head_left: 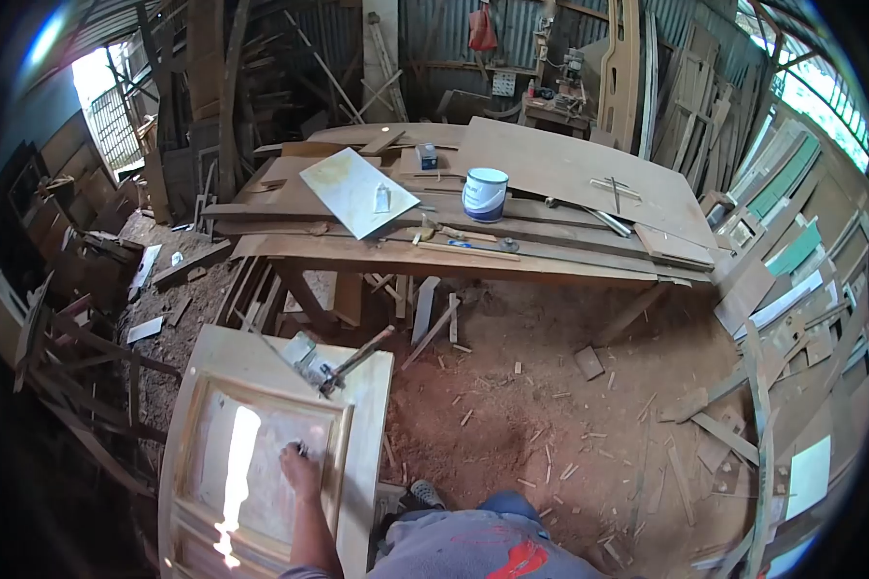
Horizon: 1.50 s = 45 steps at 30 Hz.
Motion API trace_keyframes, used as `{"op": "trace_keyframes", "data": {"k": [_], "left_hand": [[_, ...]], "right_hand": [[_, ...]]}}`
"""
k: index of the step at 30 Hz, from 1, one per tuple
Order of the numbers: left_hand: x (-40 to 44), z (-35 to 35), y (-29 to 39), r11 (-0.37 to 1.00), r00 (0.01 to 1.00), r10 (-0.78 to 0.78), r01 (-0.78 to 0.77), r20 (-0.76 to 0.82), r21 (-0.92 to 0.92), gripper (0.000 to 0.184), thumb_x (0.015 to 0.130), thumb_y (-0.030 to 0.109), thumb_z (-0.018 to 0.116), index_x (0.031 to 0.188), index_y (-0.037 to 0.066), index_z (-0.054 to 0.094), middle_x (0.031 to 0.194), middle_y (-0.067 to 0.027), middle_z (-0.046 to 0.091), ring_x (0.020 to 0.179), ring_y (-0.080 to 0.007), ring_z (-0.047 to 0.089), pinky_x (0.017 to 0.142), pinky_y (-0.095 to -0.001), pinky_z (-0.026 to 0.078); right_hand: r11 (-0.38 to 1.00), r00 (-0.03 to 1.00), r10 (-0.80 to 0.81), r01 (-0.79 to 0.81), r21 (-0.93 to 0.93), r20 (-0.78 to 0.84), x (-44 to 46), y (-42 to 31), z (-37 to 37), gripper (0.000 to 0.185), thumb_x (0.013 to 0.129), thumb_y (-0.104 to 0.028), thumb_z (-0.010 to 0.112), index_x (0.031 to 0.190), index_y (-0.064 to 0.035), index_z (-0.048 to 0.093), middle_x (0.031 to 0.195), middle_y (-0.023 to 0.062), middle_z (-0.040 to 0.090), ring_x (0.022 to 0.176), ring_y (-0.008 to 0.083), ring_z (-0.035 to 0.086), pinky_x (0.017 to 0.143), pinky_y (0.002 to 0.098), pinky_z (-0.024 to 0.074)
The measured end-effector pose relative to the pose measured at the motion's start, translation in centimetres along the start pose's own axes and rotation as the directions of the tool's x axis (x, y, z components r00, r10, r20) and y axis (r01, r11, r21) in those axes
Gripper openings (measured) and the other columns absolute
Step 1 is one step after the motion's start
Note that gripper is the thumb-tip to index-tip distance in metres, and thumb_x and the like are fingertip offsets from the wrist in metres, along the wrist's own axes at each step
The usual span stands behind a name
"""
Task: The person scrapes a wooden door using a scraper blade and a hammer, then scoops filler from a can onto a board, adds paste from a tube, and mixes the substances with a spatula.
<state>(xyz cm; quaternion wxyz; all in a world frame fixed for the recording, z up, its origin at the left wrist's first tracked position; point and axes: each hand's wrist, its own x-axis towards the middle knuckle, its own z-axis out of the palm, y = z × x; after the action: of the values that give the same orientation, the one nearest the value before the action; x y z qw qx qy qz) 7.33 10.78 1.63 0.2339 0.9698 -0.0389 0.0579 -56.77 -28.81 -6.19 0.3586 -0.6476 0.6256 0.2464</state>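
My left hand (299, 470) is closed on a small dark thing that I cannot make out, low over the recessed middle of a pale wooden door panel (191, 425). The panel has raised moulding (334, 454) around its recess, and a bright glare streak crosses its surface. Beyond the hand, at the panel's far end, lies a small whitish container (304, 355), its exact kind unclear. Beside it, a dark-ended tool with a wooden stick (365, 349) rests at a slant. My right hand is out of view.
A long workbench (377, 253) ahead carries boards, a paint bucket (485, 195), a white sheet (343, 183) with a small bottle (382, 199), and hand tools. Wood scraps litter the dirt floor (492, 405). Timber leans along the right wall; a wooden rack (77, 357) stands left.
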Motion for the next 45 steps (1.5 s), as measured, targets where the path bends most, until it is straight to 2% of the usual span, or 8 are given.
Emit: {"op": "trace_keyframes", "data": {"k": [6,13,24,27,30,36,40,45], "left_hand": [[2.9,1.8,2.6,0.919,0.923,-0.373,0.356,0.088,0.168,0.033,0.085,0.012,0.074,0.114,-0.001,0.065,0.122,-0.0232,0.065,0.121,-0.0452,0.062,0.103,-0.0522,0.053],[3.7,3.4,8.8,0.688,0.753,-0.657,0.602,-0.004,0.405,0.047,0.088,0.019,0.073,0.131,0.000,0.065,0.142,-0.0238,0.061,0.130,-0.0453,0.060,0.113,-0.0557,0.046],[12.3,9.7,29.9,0.993,0.946,0.095,-0.114,-0.309,-0.044,0.022,0.081,0.004,0.077,0.102,0.006,0.073,0.103,-0.0164,0.075,0.103,-0.0392,0.070,0.093,-0.0483,0.052],[19.1,14.6,34.7,0.934,0.964,0.091,-0.170,-0.251,-0.316,0.013,0.087,0.008,0.078,0.099,0.004,0.074,0.095,-0.0158,0.077,0.091,-0.0362,0.074,0.085,-0.0466,0.057],[28.2,18.3,40.2,0.760,0.989,-0.148,0.105,-0.014,-0.642,0.023,0.097,0.020,0.078,0.111,0.001,0.075,0.100,-0.0158,0.077,0.101,-0.0294,0.076,0.095,-0.0442,0.057],[47.1,30.6,40.0,0.791,0.912,-0.372,0.213,-0.174,-0.574,0.071,0.104,0.035,0.073,0.151,-0.010,0.043,0.132,-0.0203,0.064,0.105,-0.0317,0.069,0.096,-0.0423,0.057],[53.8,30.8,39.9,0.075,0.867,-0.280,0.447,0.412,-0.891,0.059,0.106,0.042,0.072,0.138,-0.004,0.052,0.108,-0.0126,0.065,0.086,-0.0164,0.065,0.066,-0.0287,0.053],[56.2,29.5,42.9,0.167,0.732,0.028,0.668,0.680,-0.725,0.048,0.104,0.047,0.073,0.101,0.000,0.066,0.075,-0.0011,0.062,0.059,-0.0104,0.055,0.050,-0.0297,0.039]], "right_hand": [[0.990,0.992,-0.102,0.094,0.106,0.073,8.1,-10.9,-3.4,0.034,0.095,-0.039,0.074,0.114,-0.0111,0.081,0.115,0.0147,0.080,0.106,0.0288,0.077,0.092,0.0431,0.0601],[0.925,0.949,-0.250,0.292,-0.242,0.191,25.2,-18.8,-12.1,0.032,0.094,-0.038,0.075,0.110,-0.0112,0.082,0.112,0.0124,0.081,0.102,0.0283,0.078,0.090,0.0435,0.0610],[0.846,0.836,-0.532,0.531,-0.048,-0.136,36.4,-47.3,-32.5,0.033,0.094,-0.026,0.081,0.120,-0.0061,0.080,0.114,0.0161,0.082,0.106,0.0265,0.079,0.095,0.0386,0.0602],[0.801,0.799,-0.595,0.598,0.023,-0.083,37.1,-51.9,-30.5,0.037,0.098,-0.029,0.080,0.124,-0.0040,0.079,0.118,0.0157,0.081,0.110,0.0231,0.077,0.097,0.0373,0.0595],[0.818,0.822,-0.568,0.569,0.086,-0.040,34.9,-54.8,-28.4,0.034,0.096,-0.024,0.080,0.123,-0.0039,0.079,0.116,0.0141,0.082,0.105,0.0215,0.078,0.095,0.0387,0.0597],[0.900,0.869,-0.436,0.424,0.101,0.232,35.4,-54.6,-28.5,0.022,0.098,-0.018,0.075,0.114,-0.0038,0.083,0.103,0.0101,0.083,0.095,0.0179,0.077,0.087,0.0361,0.0605],[0.859,0.849,-0.494,0.443,0.256,0.186,33.0,-58.4,-32.6,0.023,0.103,-0.019,0.074,0.117,-0.0014,0.081,0.098,0.0066,0.081,0.085,0.0148,0.074,0.078,0.0342,0.0602],[0.743,0.770,-0.637,0.626,0.239,-0.035,27.1,-67.9,-38.7,0.031,0.104,-0.023,0.074,0.123,0.0017,0.078,0.101,0.0099,0.082,0.090,0.0151,0.074,0.083,0.0346,0.0598]]}}
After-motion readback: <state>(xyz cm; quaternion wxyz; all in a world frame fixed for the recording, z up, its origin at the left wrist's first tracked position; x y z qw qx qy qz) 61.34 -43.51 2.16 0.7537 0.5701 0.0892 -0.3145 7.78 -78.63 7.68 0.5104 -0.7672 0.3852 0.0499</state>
